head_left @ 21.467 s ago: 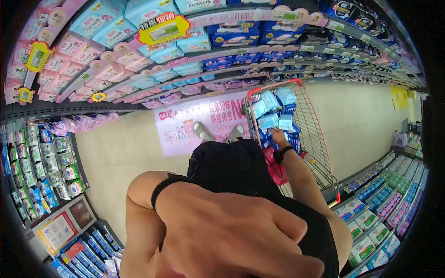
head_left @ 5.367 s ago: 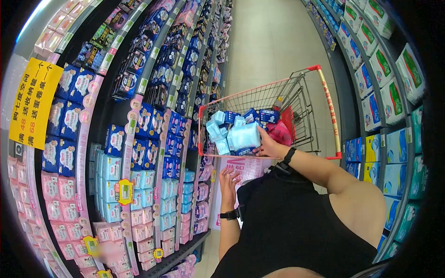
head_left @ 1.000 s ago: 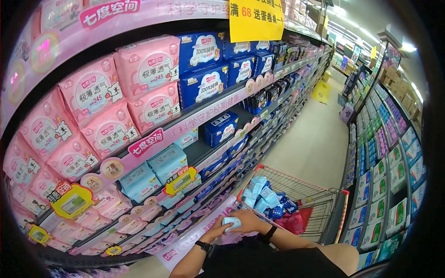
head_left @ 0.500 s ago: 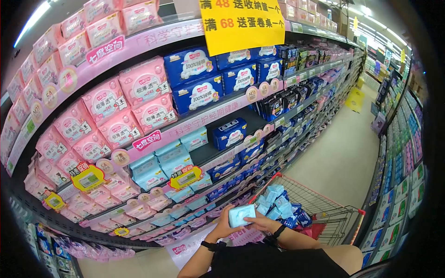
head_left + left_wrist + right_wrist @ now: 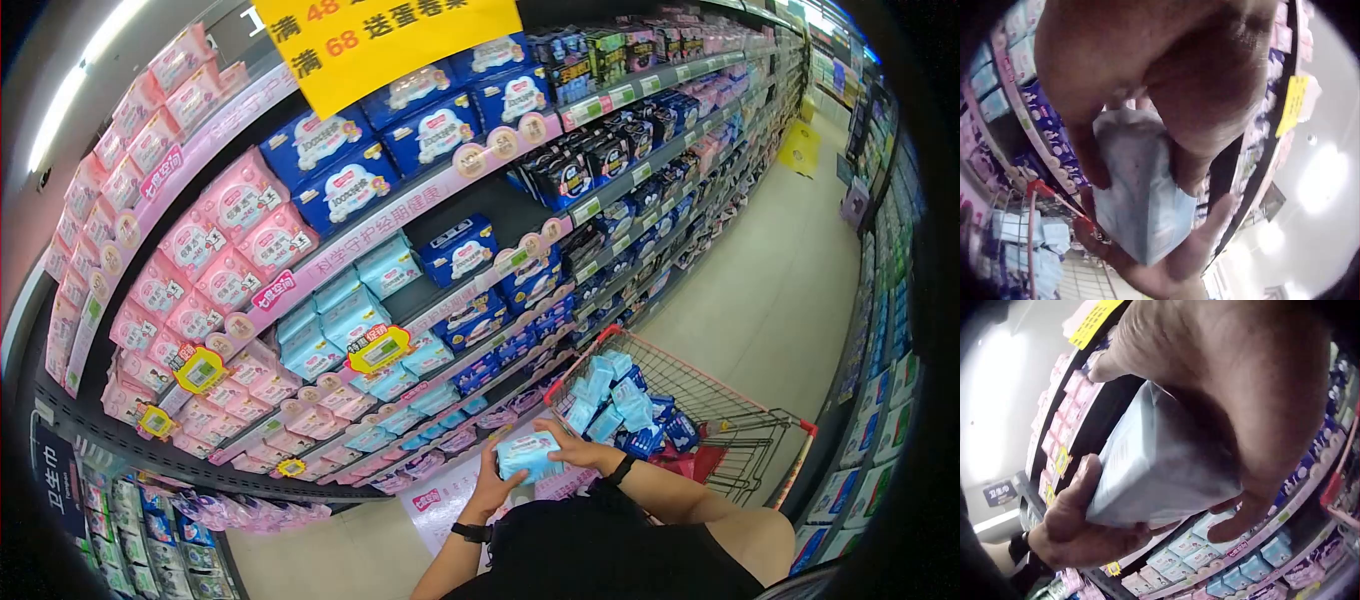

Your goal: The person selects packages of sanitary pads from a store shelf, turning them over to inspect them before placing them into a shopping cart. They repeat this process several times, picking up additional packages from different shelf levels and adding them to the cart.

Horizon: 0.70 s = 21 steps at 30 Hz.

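Note:
A light blue package (image 5: 528, 454) is held between both hands, in front of the body. The left hand (image 5: 492, 482) grips its left side from below, and the right hand (image 5: 574, 448) holds its right side. In the left wrist view the left hand (image 5: 1154, 69) has thumb and fingers on either side of the package (image 5: 1138, 187); the right hand (image 5: 1166, 269) lies at its far end. In the right wrist view the right hand (image 5: 1241, 381) curls over the package (image 5: 1160, 469), while the left hand (image 5: 1079, 531) supports its lower side.
A wire shopping cart (image 5: 700, 372) with light blue and dark blue packages stands right of the hands. Shelves of pink, light blue and dark blue packs (image 5: 330, 170) run along the left. A yellow sign (image 5: 400, 40) hangs above. The aisle floor (image 5: 740, 270) stretches away, with another shelf row at right.
The package has turned between the hands and now shows a different face. The head view has shifted, so the shelves appear further left and the cart slightly higher.

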{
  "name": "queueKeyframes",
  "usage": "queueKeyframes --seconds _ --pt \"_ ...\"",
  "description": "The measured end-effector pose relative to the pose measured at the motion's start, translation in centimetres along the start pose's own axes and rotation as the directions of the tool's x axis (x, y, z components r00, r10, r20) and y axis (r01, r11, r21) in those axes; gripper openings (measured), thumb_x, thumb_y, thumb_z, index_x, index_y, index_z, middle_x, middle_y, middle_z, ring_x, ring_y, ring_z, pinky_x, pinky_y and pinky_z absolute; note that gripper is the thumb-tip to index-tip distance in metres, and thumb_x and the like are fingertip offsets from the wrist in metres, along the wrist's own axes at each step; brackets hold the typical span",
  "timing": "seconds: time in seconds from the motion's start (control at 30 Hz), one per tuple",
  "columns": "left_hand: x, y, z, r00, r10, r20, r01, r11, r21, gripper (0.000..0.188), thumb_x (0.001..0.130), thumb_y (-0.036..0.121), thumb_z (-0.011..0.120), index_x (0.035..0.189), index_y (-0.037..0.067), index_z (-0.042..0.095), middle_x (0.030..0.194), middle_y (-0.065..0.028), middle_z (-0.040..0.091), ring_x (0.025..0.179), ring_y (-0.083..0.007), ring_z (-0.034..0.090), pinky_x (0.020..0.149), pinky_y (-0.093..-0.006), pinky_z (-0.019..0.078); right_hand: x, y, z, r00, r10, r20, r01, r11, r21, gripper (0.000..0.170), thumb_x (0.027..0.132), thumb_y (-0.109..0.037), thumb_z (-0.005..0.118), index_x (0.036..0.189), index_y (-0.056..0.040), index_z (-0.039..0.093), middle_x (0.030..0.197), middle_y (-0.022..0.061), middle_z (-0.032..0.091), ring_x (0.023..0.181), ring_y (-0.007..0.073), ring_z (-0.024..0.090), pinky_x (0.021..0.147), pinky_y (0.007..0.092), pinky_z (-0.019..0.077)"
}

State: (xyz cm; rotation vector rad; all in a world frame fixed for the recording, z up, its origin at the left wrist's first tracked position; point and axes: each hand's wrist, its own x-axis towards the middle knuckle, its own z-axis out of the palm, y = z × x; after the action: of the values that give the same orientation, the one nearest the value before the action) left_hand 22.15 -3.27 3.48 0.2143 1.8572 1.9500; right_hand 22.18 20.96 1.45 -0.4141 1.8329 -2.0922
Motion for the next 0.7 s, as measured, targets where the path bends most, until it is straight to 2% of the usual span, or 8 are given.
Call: queueKeyframes --seconds 0.07,0.2,0.3,0.47,0.53,0.6,0.67,0.7 --pt "-0.7 1.3 2.4 0.981 0.186 -0.058 -0.165 0.951 0.263 0.106 0.069 0.01 0.092 0.152 0.006 0.027 0.145 -0.0151 0.043 0.132 -0.0325 0.048 0.105 -0.0411 0.0467 -1.7 1.5 -0.3 0.966 0.255 0.036 -0.236 0.82 0.522 0.082 0.095 -0.033 0.068 0.158 -0.0187 0.018 0.145 0.0132 0.039 0.141 0.0285 0.038 0.115 0.0444 0.0356" --pt "-1.8 2.8 6.5 0.972 0.199 0.128 -0.235 0.745 0.624 0.107 0.065 0.018 0.095 0.15 0.004 0.033 0.142 -0.0194 0.042 0.132 -0.0333 0.047 0.109 -0.0415 0.0417 -4.3 5.9 -2.2 0.888 0.453 0.084 -0.357 0.561 0.747 0.069 0.103 -0.03 0.058 0.158 -0.0304 0.016 0.139 0.0105 0.054 0.121 0.0205 0.06 0.103 0.0411 0.0505" --pt "-2.3 2.5 8.3 0.968 0.174 0.178 -0.248 0.759 0.602 0.111 0.063 0.022 0.096 0.151 0.004 0.031 0.145 -0.0207 0.039 0.135 -0.0343 0.042 0.111 -0.0434 0.0394 -7.2 5.3 -2.9 0.824 0.522 0.221 -0.468 0.407 0.784 0.046 0.099 -0.023 0.066 0.139 -0.0057 0.051 0.126 0.0092 0.065 0.113 0.019 0.065 0.097 0.0365 0.0549" --pt "-2.5 -3.8 8.3 0.979 0.178 0.102 -0.205 0.847 0.49 0.09 0.091 0.047 0.068 0.155 0.004 0.02 0.146 -0.0212 0.036 0.136 -0.0411 0.038 0.114 -0.0513 0.0337 -10.2 2.4 -2.9 0.963 0.145 -0.227 -0.121 0.986 0.114 0.061 0.086 -0.026 0.081 0.134 -0.0043 0.05 0.121 0.0085 0.06 0.112 0.018 0.057 0.097 0.0328 0.0477" --pt "-1.4 -2.7 9.6 0.978 -0.21 -0.006 0.21 0.973 0.1 0.082 0.096 0.046 0.063 0.154 0.007 0.02 0.146 -0.0211 0.035 0.135 -0.039 0.041 0.109 -0.0521 0.0401 -10.9 3.2 -3.3 0.974 -0.059 -0.218 0.026 0.989 -0.148 0.069 0.08 -0.028 0.086 0.133 -0.0045 0.049 0.12 0.0105 0.056 0.115 0.0212 0.052 0.099 0.034 0.0436" --pt "-0.5 -4.3 9.0 0.862 -0.505 0.033 0.5 0.839 -0.216 0.065 0.102 0.039 0.057 0.151 0.01 0.025 0.142 -0.0199 0.041 0.129 -0.0347 0.05 0.098 -0.051 0.0507 -11.5 3.2 -3.3 0.972 -0.067 -0.224 0.046 0.994 -0.101 0.069 0.078 -0.027 0.087 0.132 -0.0038 0.049 0.119 0.0108 0.056 0.114 0.0209 0.052 0.099 0.0342 0.0436" --pt "0.4 -3.1 9.4 0.822 -0.553 0.14 0.567 0.816 -0.108 0.065 0.101 0.035 0.061 0.149 0.009 0.027 0.138 -0.0182 0.046 0.126 -0.0325 0.053 0.097 -0.049 0.0517 -12.1 2.5 -3.7 0.968 -0.119 -0.223 0.08 0.981 -0.175 0.066 0.081 -0.03 0.084 0.131 -0.0043 0.05 0.121 0.0094 0.056 0.117 0.0197 0.051 0.099 0.0339 0.0439" --pt "1.4 -2.4 9.8 0.803 -0.565 0.191 0.583 0.811 -0.052 0.065 0.1 0.033 0.063 0.148 0.009 0.027 0.136 -0.0174 0.048 0.125 -0.0314 0.054 0.097 -0.048 0.0522 -12.0 3.1 -4.0 0.967 -0.082 -0.243 0.105 0.991 0.086 0.062 0.083 -0.033 0.08 0.13 -0.0051 0.051 0.122 0.0093 0.055 0.117 0.0196 0.052 0.1 0.0338 0.0438"
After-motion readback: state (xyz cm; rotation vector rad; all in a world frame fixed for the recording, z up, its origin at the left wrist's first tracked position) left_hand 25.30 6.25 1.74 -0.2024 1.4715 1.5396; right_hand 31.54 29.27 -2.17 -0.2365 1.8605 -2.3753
